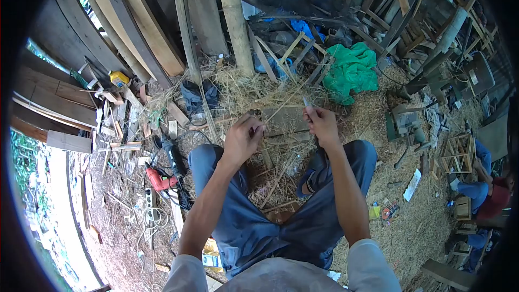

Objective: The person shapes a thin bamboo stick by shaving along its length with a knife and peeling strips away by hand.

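My left hand [243, 139] is closed in a pinch on a thin bamboo strip [285, 103], which slants up and to the right, away from me. Across from it, my right hand [323, 126] is closed around what looks like a small knife [305, 100]. Its pale, narrow blade points away from me, close to the strip; whether the two touch I cannot tell. The knife's handle is hidden in my fingers. Both hands are raised over my bent knees, above a floor littered with shavings [270, 181].
Left of my legs lie a red power tool [160, 179], an angle grinder [172, 157] and a power strip [150, 205] with cords. Boards [141, 21] lean at the back left. A green cloth [352, 71] lies ahead right. Another person [494, 197] sits at the far right.
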Motion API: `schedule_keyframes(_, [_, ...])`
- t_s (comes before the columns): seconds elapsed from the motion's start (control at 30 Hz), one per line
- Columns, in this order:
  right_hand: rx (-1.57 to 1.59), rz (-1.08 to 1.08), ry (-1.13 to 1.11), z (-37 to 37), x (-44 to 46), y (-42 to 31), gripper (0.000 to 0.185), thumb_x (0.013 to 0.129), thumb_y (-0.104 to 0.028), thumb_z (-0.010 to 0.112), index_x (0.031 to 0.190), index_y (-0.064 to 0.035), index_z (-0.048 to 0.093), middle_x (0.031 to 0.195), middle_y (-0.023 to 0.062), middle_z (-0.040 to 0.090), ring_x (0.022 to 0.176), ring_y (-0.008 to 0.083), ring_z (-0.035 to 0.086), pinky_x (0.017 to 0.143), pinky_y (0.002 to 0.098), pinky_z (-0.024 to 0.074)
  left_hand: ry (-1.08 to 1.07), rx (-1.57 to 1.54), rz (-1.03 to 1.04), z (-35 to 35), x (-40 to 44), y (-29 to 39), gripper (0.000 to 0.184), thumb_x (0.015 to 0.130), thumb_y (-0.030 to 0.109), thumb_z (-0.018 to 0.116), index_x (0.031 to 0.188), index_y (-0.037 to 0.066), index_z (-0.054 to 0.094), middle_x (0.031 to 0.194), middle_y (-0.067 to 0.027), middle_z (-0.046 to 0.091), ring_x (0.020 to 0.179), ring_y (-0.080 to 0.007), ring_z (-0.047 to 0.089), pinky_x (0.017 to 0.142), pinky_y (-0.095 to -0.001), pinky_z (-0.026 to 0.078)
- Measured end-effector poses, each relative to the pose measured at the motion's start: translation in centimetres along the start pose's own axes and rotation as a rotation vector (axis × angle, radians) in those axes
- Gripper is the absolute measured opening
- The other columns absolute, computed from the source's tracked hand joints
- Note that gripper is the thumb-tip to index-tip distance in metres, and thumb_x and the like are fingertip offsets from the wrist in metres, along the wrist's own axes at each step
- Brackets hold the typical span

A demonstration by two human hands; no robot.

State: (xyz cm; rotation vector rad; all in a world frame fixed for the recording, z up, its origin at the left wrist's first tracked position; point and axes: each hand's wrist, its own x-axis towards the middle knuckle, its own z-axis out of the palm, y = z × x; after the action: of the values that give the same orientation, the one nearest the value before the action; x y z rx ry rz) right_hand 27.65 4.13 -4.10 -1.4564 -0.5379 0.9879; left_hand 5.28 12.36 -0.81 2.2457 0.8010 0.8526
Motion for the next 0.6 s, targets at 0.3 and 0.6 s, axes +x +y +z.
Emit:
schedule_keyframes(0.3, [0.093, 0.099, 0.135, -0.6, -1.3, 3.8, 0.026, 0.091, -0.030, 0.059, 0.090, -0.0042, 0.061, 0.067, -0.0009, 0.055, 0.048, 0.0032, 0.038, 0.043, 0.0205, 0.0317, -0.258, -0.255, -0.268, 9.0, 1.2, -0.5, 0.016, 0.078, 0.015, 0.068, 0.086, 0.002, 0.066, 0.074, -0.0123, 0.065, 0.066, -0.0209, 0.061, 0.063, -0.0308, 0.048])
schedule_keyframes(0.6, [-0.078, 0.423, 0.315, -4.6, -1.6, 19.2, 0.017, 0.083, -0.019, 0.067, 0.081, -0.0020, 0.062, 0.056, 0.0007, 0.049, 0.046, 0.0098, 0.044, 0.043, 0.0279, 0.0336, -0.653, -0.559, -0.959, 22.6, -8.7, -8.5, 0.020, 0.090, 0.017, 0.054, 0.090, -0.001, 0.060, 0.073, -0.0116, 0.061, 0.063, -0.0217, 0.060, 0.058, -0.0363, 0.048])
